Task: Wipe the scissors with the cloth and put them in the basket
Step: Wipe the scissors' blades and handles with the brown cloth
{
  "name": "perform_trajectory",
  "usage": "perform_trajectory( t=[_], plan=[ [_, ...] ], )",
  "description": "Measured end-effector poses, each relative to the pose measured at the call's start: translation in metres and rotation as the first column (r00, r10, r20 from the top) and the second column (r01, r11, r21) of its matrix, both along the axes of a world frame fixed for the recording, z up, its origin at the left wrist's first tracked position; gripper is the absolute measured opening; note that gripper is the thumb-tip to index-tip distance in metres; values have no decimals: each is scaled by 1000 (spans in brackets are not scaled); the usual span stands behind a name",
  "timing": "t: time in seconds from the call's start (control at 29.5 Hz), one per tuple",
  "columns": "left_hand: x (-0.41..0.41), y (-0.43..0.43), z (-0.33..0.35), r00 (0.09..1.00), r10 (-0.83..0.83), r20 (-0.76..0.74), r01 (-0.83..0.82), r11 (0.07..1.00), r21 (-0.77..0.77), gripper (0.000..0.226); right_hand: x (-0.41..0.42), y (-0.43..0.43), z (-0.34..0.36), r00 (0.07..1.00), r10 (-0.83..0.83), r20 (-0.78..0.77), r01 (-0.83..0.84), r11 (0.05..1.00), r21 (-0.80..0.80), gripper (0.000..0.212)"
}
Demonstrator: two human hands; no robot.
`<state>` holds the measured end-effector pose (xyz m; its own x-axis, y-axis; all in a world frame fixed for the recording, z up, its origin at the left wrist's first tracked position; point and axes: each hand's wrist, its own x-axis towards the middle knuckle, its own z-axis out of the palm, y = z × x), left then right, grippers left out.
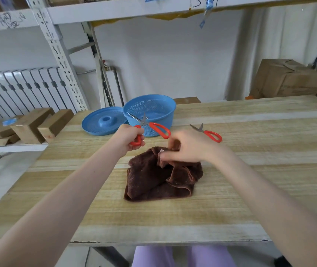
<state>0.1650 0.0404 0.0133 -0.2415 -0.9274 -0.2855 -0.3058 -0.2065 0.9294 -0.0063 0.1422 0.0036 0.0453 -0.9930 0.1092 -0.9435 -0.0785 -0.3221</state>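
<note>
The left hand (129, 138), just left of centre, had its fingers curled round one red handle loop of a pair of scissors (154, 127). The other loop stuck out to the right, and the blades stood spread apart, pointing up across the front of the blue basket (168, 114). To the right of it, the right hand (188, 149) pinched the upper edge of the brown cloth (153, 178) between thumb and fingers. The rest of the cloth lay crumpled on the wooden table (230, 189) at the middle of the frame. A second pair of red-handled scissors (210, 134) lay flat on the table just above the right hand, blades parted. The basket stood upright above the hands, with a blue lid (103, 120) touching it on the left. Wooden blocks (30, 125) sat on a shelf at the left edge, and a cardboard box (286, 78) stood at the upper right.
</note>
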Motion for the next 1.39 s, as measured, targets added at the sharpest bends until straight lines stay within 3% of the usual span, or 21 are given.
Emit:
perform_trajectory(
  t=[0.07, 0.1, 0.2, 0.31, 0.34, 0.37, 0.44, 0.48, 0.51, 0.58, 0.68, 0.85, 1.02, 1.19, 1.39],
  plan=[
    [2, 2, -2, 1000, 25, -19, -24, 999, 27, 16, 7, 4, -2, 964, 35, -264, -29, 999, 28, 33],
    [2, 3, -3, 999, 38, -24, -37, 998, 41, 20, 10, 4, -3, 963, 11, -270, -14, 1000, -11, 24],
    [5, 4, -5, 997, 73, -34, -71, 996, 62, 29, 12, 1, -4, 980, -181, 79, 189, 975, -118, 25],
    [6, 5, -4, 995, 93, -38, -91, 995, 43, 27, 8, -3, -1, 840, -362, 405, 464, 865, -190, 46],
    [6, 5, -3, 994, 99, -46, -97, 995, 33, 26, 9, -3, 0, 760, -388, 522, 514, 850, -117, 45],
    [6, 4, -2, 993, 100, -56, -99, 995, 21, 25, 11, -4, 1, 621, -402, 673, 534, 845, 12, 39],
    [4, 3, 0, 992, 94, -80, -94, 996, 0, 23, 17, -8, -2, 163, -423, 891, 409, 851, 329, 26],
    [3, 3, 0, 991, 95, -91, -96, 995, -6, 23, 22, -8, -5, -48, -422, 905, 306, 856, 416, 23],
    [2, 3, 1, 990, 96, -103, -97, 995, -10, 24, 25, -9, -8, -192, -407, 893, 229, 866, 444, 21],
    [-2, 5, 2, 989, 91, -118, -94, 995, -23, 25, 32, -10, -13, -344, -374, 861, 133, 889, 439, 20],
    [-9, 11, 1, 986, 73, -149, -80, 996, -42, 27, 40, -10, -14, -478, -327, 816, 25, 923, 384, 34],
    [-19, 19, -3, 982, 34, -184, -49, 996, -75, 30, 46, -16, -11, -738, -207, 643, 7, 950, 314, 39],
    [-24, 24, -8, 996, -34, -79, 22, 988, -153, 31, 53, -28, -13, -746, -236, 623, 75, 900, 430, 38],
    [-25, 26, -9, 997, -73, 5, 72, 973, -218, 30, 57, -41, -18, -734, -149, 663, 133, 925, 355, 30],
    [-27, 28, -11, 986, -88, 145, 133, 931, -340, 27, 66, -47, -22, -630, -202, 750, 131, 924, 360, 33]
  ],
)
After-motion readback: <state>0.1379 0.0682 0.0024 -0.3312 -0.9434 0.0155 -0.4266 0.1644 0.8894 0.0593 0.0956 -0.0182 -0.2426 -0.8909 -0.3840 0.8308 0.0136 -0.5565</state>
